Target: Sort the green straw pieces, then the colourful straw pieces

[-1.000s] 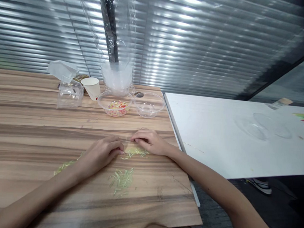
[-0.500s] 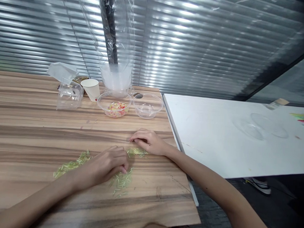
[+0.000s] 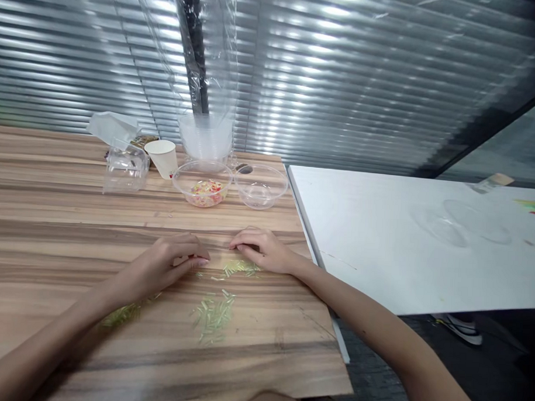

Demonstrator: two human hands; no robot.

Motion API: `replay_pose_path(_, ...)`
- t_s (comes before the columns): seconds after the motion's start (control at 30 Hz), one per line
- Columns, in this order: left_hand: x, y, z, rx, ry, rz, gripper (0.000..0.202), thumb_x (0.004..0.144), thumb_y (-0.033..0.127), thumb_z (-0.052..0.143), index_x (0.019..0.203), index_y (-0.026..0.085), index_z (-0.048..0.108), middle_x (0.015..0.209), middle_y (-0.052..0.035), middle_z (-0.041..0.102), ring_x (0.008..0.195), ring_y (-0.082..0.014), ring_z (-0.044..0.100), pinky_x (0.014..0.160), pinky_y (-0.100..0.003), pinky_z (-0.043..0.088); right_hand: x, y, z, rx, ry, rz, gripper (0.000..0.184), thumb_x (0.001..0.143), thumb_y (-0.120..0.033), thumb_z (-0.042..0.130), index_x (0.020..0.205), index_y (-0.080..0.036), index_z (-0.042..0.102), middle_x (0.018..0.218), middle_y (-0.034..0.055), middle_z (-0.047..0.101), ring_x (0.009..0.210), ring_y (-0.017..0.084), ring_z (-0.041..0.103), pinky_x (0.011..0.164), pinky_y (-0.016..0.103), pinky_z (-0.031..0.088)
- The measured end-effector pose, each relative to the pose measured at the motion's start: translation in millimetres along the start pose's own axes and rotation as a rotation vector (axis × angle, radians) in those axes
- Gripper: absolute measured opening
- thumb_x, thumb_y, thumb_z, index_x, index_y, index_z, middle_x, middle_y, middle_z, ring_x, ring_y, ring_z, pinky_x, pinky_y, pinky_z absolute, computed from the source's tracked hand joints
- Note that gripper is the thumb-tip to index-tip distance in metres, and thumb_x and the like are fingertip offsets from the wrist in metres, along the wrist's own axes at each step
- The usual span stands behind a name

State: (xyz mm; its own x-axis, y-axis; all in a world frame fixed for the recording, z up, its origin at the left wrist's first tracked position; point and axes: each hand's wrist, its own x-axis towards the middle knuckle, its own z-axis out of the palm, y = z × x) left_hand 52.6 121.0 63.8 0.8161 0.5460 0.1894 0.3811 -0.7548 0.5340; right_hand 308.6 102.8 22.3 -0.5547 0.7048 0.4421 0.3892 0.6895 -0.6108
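pale yellow-green sticks (image 3: 215, 318) - short, thin, straight, a bit see-through - lay in 3 piles on the wood tabletop (image 3: 51, 216), all on the near side of the bowl w/ coloured bits (image 3: 184, 189). 1 pile sat nearest that bowl, slightly r. of it; 1 well apart, roughly straight toward the viewer from it; 1 off to its l., partly hidden by the l. forearm. a few loose sticks lay by the first pile. no single direction: long axes crossed, tho many in the middle pile ran near-to-far w/ a slant, & some by the r. hand ran more sideways. too many & too small to count each.

left hand (image 3: 177, 259), near side & slightly l. of the bowl: thumb and index tips close tog., nr the loose sticks; can't tell if anything was pinched. right hand (image 3: 263, 247), near side & r. of the bowl: fingers curled over the thumb, low by the first pile; can't tell if it held anything.

also, rel. to that bowl: 1 second bowl (image 3: 250, 194) just r., 1 paper cup (image 3: 163, 160) just l., 1 tub stack (image 3: 206, 137) behind, 2 see-thru discs (image 3: 477, 220) far r.
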Motion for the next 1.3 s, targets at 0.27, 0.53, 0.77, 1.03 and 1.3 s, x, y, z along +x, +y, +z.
replay_pose_path(0.27, 1, -5, 6.5, -0.096, -0.151, -0.076, 0.014, 0.091, 0.022, 0.051, 0.086, 0.018, 0.064, 0.079, 0.0004, 0.067, 0.07, -0.0135, 0.061, 0.064, -0.021, 0.042, -1, 1, 0, -0.007, -0.006, -0.006, 0.025, 0.089, -0.005, 0.048, 0.099, -0.016, 0.068, 0.099, 0.0065, 0.073, 0.093, 0.017, 0.066, 0.087, 0.033, 0.052)
replay_pose_path(0.53, 3, 8, 19.3, -0.101, -0.115, -0.09, 0.014, 0.091, 0.032, 0.057, 0.088, 0.019, 0.059, 0.079, 0.0008, 0.062, 0.068, -0.0142, 0.056, 0.062, -0.023, 0.04, 0, 0, 0, -0.005, -0.017, 0.004, 0.026, 0.088, -0.005, 0.048, 0.1, -0.016, 0.068, 0.098, 0.0071, 0.073, 0.091, 0.018, 0.066, 0.086, 0.034, 0.052)
replay_pose_path(0.77, 3, 6, 31.2, -0.182, -0.103, 0.018, 0.015, 0.094, 0.026, 0.055, 0.082, 0.018, 0.059, 0.081, -0.0009, 0.061, 0.074, -0.0142, 0.057, 0.067, -0.024, 0.042, 0, -1, -1, -0.007, -0.016, 0.0, 0.026, 0.088, -0.004, 0.049, 0.1, -0.016, 0.069, 0.099, 0.0065, 0.073, 0.093, 0.017, 0.066, 0.087, 0.034, 0.052)
replay_pose_path(1.03, 3, 4, 29.4, -0.164, -0.085, 0.065, 0.017, 0.096, 0.021, 0.051, 0.086, 0.018, 0.064, 0.084, -0.002, 0.062, 0.077, -0.0142, 0.058, 0.071, -0.024, 0.044, 0, 0, 0, -0.015, -0.011, -0.01, 0.025, 0.088, -0.004, 0.048, 0.099, -0.015, 0.068, 0.098, 0.0069, 0.073, 0.092, 0.017, 0.066, 0.087, 0.034, 0.052)
replay_pose_path(1.3, 2, 4, 29.9, -0.115, -0.076, 0.071, 0.019, 0.094, 0.013, 0.046, 0.086, 0.019, 0.062, 0.085, -0.0025, 0.062, 0.078, -0.015, 0.058, 0.07, -0.025, 0.043, 0, 0, 0, 0.005, -0.017, -0.017, 0.026, 0.089, -0.005, 0.047, 0.1, -0.015, 0.068, 0.099, 0.0079, 0.072, 0.093, 0.018, 0.066, 0.087, 0.035, 0.052)
